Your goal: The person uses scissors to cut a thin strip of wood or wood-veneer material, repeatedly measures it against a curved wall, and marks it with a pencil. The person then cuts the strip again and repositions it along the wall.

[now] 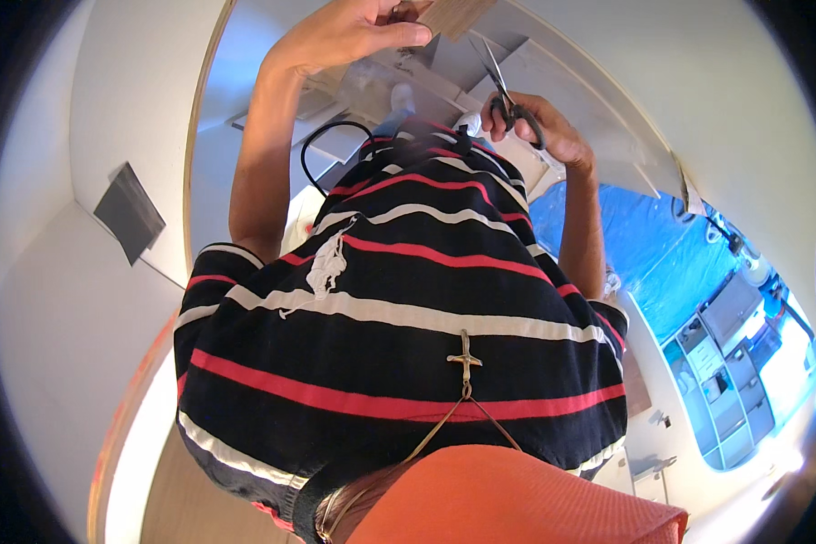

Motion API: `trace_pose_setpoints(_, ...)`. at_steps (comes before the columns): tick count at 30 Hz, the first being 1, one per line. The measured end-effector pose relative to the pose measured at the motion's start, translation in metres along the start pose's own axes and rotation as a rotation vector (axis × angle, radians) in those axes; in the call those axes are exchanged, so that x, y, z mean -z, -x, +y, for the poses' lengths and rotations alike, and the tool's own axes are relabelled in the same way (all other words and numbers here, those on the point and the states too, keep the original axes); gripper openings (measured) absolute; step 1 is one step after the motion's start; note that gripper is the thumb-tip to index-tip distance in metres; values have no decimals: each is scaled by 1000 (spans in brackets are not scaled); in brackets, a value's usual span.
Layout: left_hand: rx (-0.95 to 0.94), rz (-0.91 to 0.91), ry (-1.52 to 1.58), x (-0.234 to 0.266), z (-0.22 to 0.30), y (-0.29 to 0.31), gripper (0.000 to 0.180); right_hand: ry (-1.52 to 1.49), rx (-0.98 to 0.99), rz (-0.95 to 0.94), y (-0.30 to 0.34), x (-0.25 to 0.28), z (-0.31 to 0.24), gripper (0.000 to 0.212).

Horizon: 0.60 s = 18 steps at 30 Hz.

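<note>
My left hand [354,36] pinches a wood-grain strip [458,16], probably light, stiff, best gripped by its edges. My right hand [553,131] holds scissors [505,102].

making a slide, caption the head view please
Left hand at a wood-grain piece, right hand holding black-handled scissors.

From my head, the wide fisheye camera looks steeply down the front of my striped shirt [417,281], with my orange cap [526,503] very near at the lower edge, my left hand [363,34] and right hand [544,127] farther off toward the top.
</note>
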<state>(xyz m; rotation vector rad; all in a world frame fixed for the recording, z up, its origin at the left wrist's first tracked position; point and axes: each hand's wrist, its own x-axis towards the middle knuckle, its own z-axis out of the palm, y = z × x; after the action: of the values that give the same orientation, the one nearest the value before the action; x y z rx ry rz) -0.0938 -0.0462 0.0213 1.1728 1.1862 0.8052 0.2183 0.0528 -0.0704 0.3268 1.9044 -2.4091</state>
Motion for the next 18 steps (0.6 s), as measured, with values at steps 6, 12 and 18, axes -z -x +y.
trace_pose_setpoints(6, -94, 27, -107, -15, 2, 20, 45, 197, -106, -65, -12, -5, -13, 83)
trace_pose_setpoints(12, -45, 52, -190, -17, -1, 26, 39, 237, 46, -149, -28, -6, -12, 59)
trace_pose_setpoints(18, -86, 70, -187, -22, -3, 31, 36, 322, 68, -154, -32, -6, -10, 53)
